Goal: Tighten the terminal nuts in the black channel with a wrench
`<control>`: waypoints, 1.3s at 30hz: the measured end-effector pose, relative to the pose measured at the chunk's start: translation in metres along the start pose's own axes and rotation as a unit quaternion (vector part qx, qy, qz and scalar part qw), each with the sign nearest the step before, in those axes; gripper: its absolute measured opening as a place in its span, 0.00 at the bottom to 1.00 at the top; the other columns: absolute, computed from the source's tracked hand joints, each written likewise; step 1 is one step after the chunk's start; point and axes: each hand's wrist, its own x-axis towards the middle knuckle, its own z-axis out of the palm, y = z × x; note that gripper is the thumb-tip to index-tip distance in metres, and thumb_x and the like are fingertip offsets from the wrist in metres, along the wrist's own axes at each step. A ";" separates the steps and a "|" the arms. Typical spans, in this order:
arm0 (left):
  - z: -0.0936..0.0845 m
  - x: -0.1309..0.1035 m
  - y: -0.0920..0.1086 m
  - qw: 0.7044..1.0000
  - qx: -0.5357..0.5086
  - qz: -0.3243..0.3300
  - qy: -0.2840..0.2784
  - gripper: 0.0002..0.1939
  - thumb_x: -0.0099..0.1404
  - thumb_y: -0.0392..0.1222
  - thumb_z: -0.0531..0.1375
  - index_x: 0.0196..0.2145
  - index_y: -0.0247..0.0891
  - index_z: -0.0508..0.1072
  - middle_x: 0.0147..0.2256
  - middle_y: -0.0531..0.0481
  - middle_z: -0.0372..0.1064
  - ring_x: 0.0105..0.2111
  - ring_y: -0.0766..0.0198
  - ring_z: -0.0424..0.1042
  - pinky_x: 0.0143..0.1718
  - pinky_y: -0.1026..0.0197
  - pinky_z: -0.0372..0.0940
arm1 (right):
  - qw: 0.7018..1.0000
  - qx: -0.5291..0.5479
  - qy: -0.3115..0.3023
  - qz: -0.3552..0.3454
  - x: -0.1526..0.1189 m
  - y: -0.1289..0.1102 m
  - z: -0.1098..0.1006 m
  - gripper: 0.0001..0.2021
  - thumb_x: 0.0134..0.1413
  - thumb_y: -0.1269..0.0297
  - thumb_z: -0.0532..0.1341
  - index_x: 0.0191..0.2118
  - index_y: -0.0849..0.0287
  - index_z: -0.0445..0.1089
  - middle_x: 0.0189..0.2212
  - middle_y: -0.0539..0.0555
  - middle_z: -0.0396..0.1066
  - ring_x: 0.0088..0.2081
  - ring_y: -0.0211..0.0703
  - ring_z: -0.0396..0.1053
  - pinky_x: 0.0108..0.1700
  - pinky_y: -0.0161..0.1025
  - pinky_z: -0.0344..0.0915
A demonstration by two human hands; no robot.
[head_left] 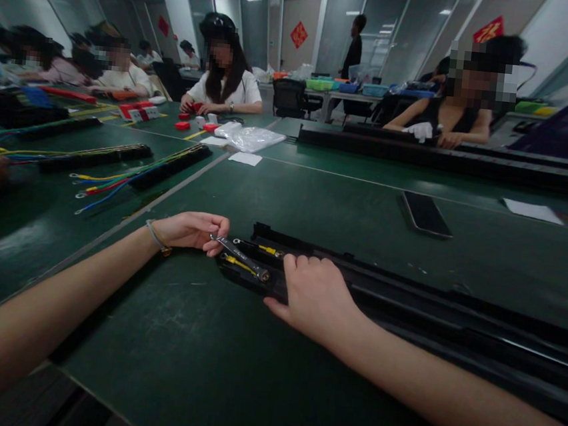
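My left hand (194, 231) is closed on one end of a small metal wrench (240, 256). The other end of that wrench sits around a fastener inside the near end of a long black channel (406, 298). Two yellow-sleeved wires with ring terminals lie in the channel; the nearer wire (239, 262) runs beside the wrench and the farther wire (263, 248) lies behind it. My right hand (313, 296) grips the channel just right of the wrench, fingers over the top and thumb at the near side. Its palm hides the part beneath.
A phone (425, 214) lies on the green table (161, 342) beyond the channel. Black bundles with coloured wires (168, 168) are at the left. Across the table, one person (230, 87) handles red parts; another person (461, 116) works at a long black piece (395, 153).
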 end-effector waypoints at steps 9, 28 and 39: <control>0.002 -0.003 0.003 0.999 -0.013 -0.017 -0.042 0.06 0.57 0.39 0.58 0.28 0.33 0.66 0.19 0.48 0.66 0.26 0.59 0.68 0.28 0.62 0.62 | 1.000 -0.001 -0.006 -0.002 -0.001 0.001 0.000 0.26 0.47 0.44 0.46 0.38 0.64 0.61 0.30 0.60 0.66 0.31 0.48 0.64 0.31 0.42 0.56; 0.004 -0.007 0.004 0.994 -0.005 -0.048 -0.102 0.06 0.56 0.40 0.58 0.27 0.34 0.65 0.21 0.45 0.71 0.27 0.55 0.70 0.32 0.57 0.64 | 1.000 -0.002 -0.012 -0.001 0.000 0.000 -0.001 0.26 0.46 0.44 0.47 0.39 0.64 0.61 0.30 0.61 0.67 0.31 0.47 0.64 0.31 0.42 0.57; 0.006 -0.002 0.004 0.999 -0.013 -0.021 -0.043 0.06 0.57 0.39 0.57 0.28 0.33 0.65 0.20 0.47 0.68 0.27 0.57 0.70 0.29 0.60 0.63 | 1.000 0.006 -0.002 -0.004 -0.002 0.001 -0.002 0.25 0.46 0.45 0.48 0.38 0.64 0.62 0.29 0.60 0.66 0.30 0.47 0.63 0.30 0.42 0.57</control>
